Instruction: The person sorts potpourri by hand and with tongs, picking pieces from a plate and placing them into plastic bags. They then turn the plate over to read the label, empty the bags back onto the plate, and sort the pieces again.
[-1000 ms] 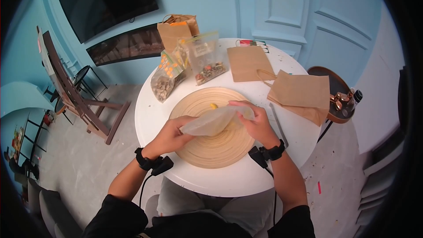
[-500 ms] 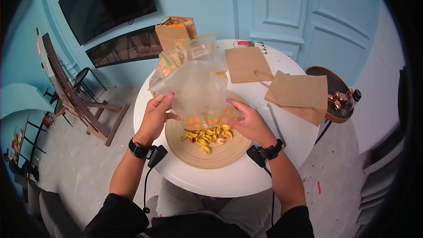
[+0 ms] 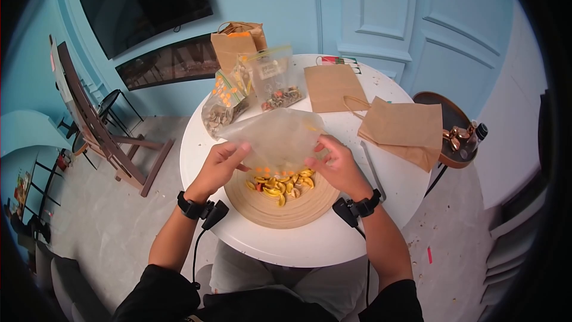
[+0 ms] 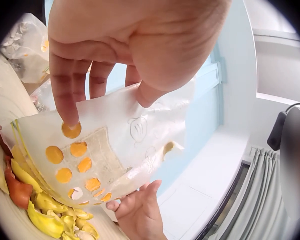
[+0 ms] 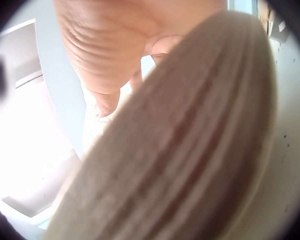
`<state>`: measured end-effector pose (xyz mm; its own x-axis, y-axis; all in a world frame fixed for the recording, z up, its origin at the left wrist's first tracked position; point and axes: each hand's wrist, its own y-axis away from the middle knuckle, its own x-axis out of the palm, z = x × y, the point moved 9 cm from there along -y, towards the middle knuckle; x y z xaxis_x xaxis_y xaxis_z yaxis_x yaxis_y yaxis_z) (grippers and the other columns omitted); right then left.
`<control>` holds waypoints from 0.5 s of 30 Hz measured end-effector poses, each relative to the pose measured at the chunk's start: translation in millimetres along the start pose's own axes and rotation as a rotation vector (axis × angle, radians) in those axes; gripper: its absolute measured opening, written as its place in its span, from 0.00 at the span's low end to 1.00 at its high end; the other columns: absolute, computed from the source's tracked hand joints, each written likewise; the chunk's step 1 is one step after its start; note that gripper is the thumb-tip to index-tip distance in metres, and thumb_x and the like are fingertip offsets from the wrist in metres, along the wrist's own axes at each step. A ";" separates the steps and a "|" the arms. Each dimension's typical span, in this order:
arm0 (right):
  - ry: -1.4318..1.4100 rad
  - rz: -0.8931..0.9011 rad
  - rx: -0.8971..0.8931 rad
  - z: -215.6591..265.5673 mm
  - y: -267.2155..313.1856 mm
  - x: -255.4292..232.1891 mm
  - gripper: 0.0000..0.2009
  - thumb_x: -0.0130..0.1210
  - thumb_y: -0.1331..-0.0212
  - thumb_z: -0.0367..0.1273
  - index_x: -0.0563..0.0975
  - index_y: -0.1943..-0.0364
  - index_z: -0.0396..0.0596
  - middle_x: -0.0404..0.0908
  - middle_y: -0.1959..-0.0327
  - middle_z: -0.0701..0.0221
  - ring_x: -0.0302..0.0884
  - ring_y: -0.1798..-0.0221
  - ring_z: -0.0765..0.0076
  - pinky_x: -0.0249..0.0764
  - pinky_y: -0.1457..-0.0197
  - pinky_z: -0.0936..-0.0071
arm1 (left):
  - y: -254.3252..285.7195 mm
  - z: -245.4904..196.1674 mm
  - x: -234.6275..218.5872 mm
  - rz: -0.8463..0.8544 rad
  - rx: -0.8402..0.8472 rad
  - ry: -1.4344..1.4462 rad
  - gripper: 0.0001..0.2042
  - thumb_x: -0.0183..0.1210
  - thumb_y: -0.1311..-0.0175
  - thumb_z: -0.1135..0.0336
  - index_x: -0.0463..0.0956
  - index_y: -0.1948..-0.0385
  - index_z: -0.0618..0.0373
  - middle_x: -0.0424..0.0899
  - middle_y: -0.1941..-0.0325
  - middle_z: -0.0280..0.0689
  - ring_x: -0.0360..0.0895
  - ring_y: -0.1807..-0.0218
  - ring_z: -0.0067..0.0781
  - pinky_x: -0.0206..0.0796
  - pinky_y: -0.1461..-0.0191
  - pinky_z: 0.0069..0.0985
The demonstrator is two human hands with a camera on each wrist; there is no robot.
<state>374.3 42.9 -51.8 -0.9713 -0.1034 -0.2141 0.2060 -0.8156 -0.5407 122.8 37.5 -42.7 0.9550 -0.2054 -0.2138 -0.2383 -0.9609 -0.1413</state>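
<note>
A translucent plastic bag (image 3: 274, 137) with orange dots spans the space between both hands, tilted above the round wooden plate (image 3: 256, 211). Its dotted edge hangs low over curved yellow pieces (image 3: 280, 189) and a red one on the plate. The left hand (image 3: 214, 170) grips the bag's left side; in the left wrist view its fingertips (image 4: 71, 125) press an orange dot on the bag (image 4: 135, 130). Fingers of the right hand (image 3: 341, 170) hold the bag's right side. A blurred striped object (image 5: 180, 145) hides much of the right hand (image 5: 125, 45) in the right wrist view.
Behind the plate stand filled plastic bags (image 3: 223, 113) and a paper bag (image 3: 235, 50). Flat paper bags (image 3: 333, 86) lie back right, near a long grey tool (image 3: 374, 173). A side tray (image 3: 456, 155) carries a bottle and copper-coloured objects. A TV (image 3: 146, 3) hangs on the wall.
The yellow pieces have come into view on the plate. The bag, first low and flattened between the hands, rose and spread, then dropped somewhat and tilted. Both hands have moved with it.
</note>
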 end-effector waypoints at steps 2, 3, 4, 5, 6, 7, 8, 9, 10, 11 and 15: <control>0.056 0.019 -0.069 4.6 -0.8 -5.0 0.11 0.66 0.36 0.32 0.84 0.55 0.40 0.85 0.59 0.68 0.80 0.62 0.76 0.74 0.64 0.81 | 0.8 2.3 0.9 0.028 0.006 -0.053 0.14 0.55 0.23 0.59 0.83 0.54 0.61 0.86 0.55 0.33 0.82 0.56 0.23 0.81 0.56 0.27; 0.051 -0.021 -0.069 5.2 -0.6 -9.3 0.09 0.66 0.37 0.30 0.84 0.57 0.39 0.85 0.59 0.68 0.80 0.63 0.77 0.74 0.64 0.81 | 1.2 4.1 0.9 0.041 0.008 -0.080 0.14 0.55 0.23 0.61 0.83 0.52 0.62 0.86 0.54 0.34 0.82 0.55 0.23 0.81 0.56 0.27; 0.047 -0.061 -0.069 6.4 -0.1 -13.5 0.08 0.65 0.37 0.29 0.84 0.59 0.39 0.84 0.58 0.68 0.80 0.64 0.78 0.74 0.64 0.81 | 1.6 2.8 -5.4 -0.011 0.053 -0.076 0.13 0.55 0.23 0.62 0.82 0.51 0.62 0.86 0.53 0.35 0.82 0.55 0.24 0.81 0.56 0.27; 0.043 -0.102 -0.069 6.8 0.8 -17.7 0.06 0.65 0.37 0.28 0.85 0.61 0.38 0.84 0.58 0.68 0.80 0.65 0.78 0.74 0.64 0.81 | 2.5 2.4 -11.9 -0.063 0.097 -0.072 0.13 0.54 0.24 0.63 0.81 0.49 0.62 0.85 0.52 0.36 0.82 0.54 0.24 0.81 0.56 0.27; 0.029 -0.109 -0.088 6.4 1.7 -18.7 0.07 0.65 0.38 0.28 0.84 0.59 0.38 0.84 0.58 0.69 0.80 0.64 0.78 0.74 0.65 0.81 | 3.4 1.4 -17.6 -0.114 0.141 -0.068 0.13 0.54 0.24 0.65 0.80 0.47 0.62 0.85 0.50 0.37 0.82 0.54 0.25 0.81 0.56 0.27; 0.016 -0.115 -0.107 4.5 2.6 -19.8 0.08 0.66 0.38 0.28 0.84 0.58 0.38 0.83 0.58 0.69 0.80 0.64 0.79 0.74 0.65 0.81 | 2.6 6.2 -18.1 -0.112 0.115 -0.054 0.13 0.55 0.25 0.67 0.80 0.46 0.61 0.84 0.48 0.37 0.82 0.53 0.26 0.81 0.55 0.27; 0.003 -0.122 -0.126 4.1 3.1 -20.6 0.09 0.66 0.38 0.28 0.84 0.56 0.39 0.83 0.58 0.69 0.80 0.63 0.79 0.74 0.65 0.81 | 1.8 10.5 -18.4 -0.109 0.089 -0.041 0.13 0.55 0.26 0.69 0.79 0.44 0.61 0.83 0.46 0.38 0.81 0.52 0.28 0.81 0.55 0.27; -0.028 -0.123 -0.082 1.6 2.2 -20.6 0.10 0.67 0.39 0.28 0.84 0.55 0.39 0.83 0.58 0.69 0.79 0.63 0.79 0.74 0.65 0.81 | 1.2 13.9 -18.6 -0.106 0.062 -0.027 0.14 0.56 0.27 0.71 0.78 0.43 0.60 0.82 0.44 0.38 0.81 0.51 0.29 0.81 0.55 0.27; -0.059 -0.125 -0.037 0.9 1.5 -20.0 0.11 0.67 0.39 0.28 0.84 0.54 0.39 0.83 0.58 0.69 0.79 0.63 0.79 0.74 0.65 0.82 | 3.1 6.0 -13.8 -0.106 0.044 -0.049 0.15 0.57 0.28 0.72 0.78 0.43 0.60 0.81 0.42 0.38 0.81 0.51 0.29 0.80 0.55 0.27; -0.090 -0.126 0.007 -0.1 0.9 -19.4 0.12 0.68 0.40 0.28 0.84 0.53 0.40 0.83 0.59 0.69 0.79 0.62 0.79 0.74 0.65 0.82 | 6.8 -4.8 -6.3 -0.107 0.025 -0.070 0.16 0.58 0.29 0.72 0.78 0.42 0.59 0.80 0.41 0.38 0.81 0.50 0.29 0.80 0.56 0.27; -0.091 -0.110 -0.012 9.2 -0.8 -18.4 0.17 0.70 0.42 0.29 0.83 0.48 0.42 0.82 0.58 0.70 0.76 0.61 0.79 0.75 0.65 0.81 | 15.5 -46.3 4.5 -0.237 0.319 -0.167 0.17 0.62 0.34 0.74 0.79 0.43 0.58 0.82 0.46 0.35 0.81 0.53 0.24 0.78 0.58 0.22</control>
<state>390.9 40.2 -40.0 -0.9948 -0.0651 -0.0788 0.0984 -0.8181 -0.5666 131.6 13.1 -1.1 0.9546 0.0726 -0.2890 -0.0830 -0.8667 -0.4918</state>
